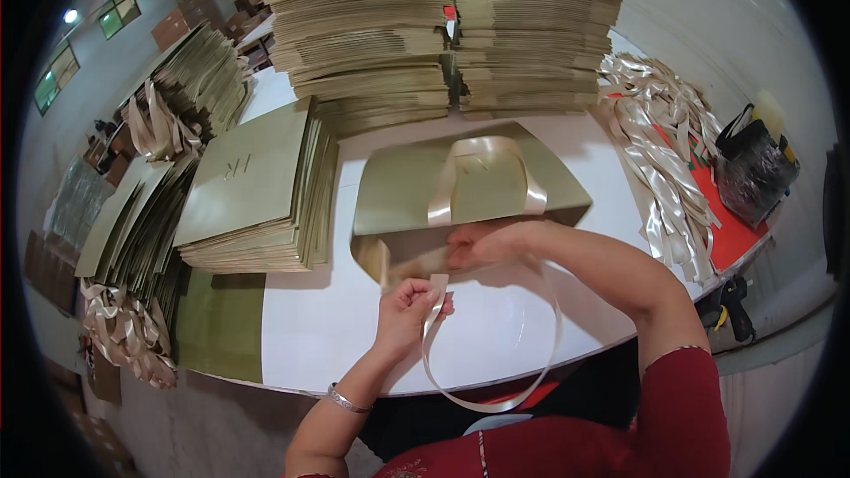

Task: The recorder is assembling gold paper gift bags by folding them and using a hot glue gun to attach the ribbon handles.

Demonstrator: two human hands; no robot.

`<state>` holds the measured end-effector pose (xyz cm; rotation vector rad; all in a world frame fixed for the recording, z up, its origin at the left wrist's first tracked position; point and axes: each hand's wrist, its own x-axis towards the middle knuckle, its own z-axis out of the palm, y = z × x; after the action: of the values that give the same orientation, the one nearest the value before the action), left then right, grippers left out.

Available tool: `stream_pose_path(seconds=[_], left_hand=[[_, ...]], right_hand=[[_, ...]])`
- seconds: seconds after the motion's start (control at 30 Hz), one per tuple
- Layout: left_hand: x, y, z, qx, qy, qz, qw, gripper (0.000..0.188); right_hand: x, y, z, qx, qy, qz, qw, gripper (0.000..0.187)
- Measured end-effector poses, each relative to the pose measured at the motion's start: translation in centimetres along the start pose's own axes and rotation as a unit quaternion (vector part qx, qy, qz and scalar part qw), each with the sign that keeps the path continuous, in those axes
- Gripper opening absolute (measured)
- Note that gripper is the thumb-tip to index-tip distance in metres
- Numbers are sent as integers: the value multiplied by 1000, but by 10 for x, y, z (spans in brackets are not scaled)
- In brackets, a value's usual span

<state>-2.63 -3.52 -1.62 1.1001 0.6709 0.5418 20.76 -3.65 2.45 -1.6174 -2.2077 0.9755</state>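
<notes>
An olive-gold paper gift bag [407, 179] lies on its side on the table in front of me, its mouth facing me. A satin ribbon handle [436, 199] loops over its upper panel. My left hand [409, 312] pinches one end of a cream satin ribbon [428, 363] just outside the mouth. That ribbon hangs in a wide loop over the table's front edge and rises behind my right forearm. My right hand [478, 244] reaches into the mouth, under the upper panel; its fingers are blurred and partly hidden, so I cannot tell their grip.
Tall stacks of flat bags [372, 26] stand at the back of the white table [310, 327]. More flat bags [248, 177] are piled left. Loose cream ribbons [655, 177] lie right, beside a plastic-wrapped container [757, 164]. A glue gun [737, 310] hangs near the right edge.
</notes>
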Motion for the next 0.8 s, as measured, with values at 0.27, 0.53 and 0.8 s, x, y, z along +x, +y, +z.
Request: stream_pose_path(seconds=[0.27, 0.53, 0.8], left_hand=[[15, 24, 22, -111, 78, -12, 991, 16], [24, 17, 24, -26, 143, 5, 989, 21], [16, 20, 29, 9, 131, -32, 991, 24]], right_hand=[[6, -15, -24, 279, 147, 145, 938, 47], [9, -23, -15, 310, 130, 193, 922, 41], [10, -23, -8, 400, 38, 164, 901, 25]])
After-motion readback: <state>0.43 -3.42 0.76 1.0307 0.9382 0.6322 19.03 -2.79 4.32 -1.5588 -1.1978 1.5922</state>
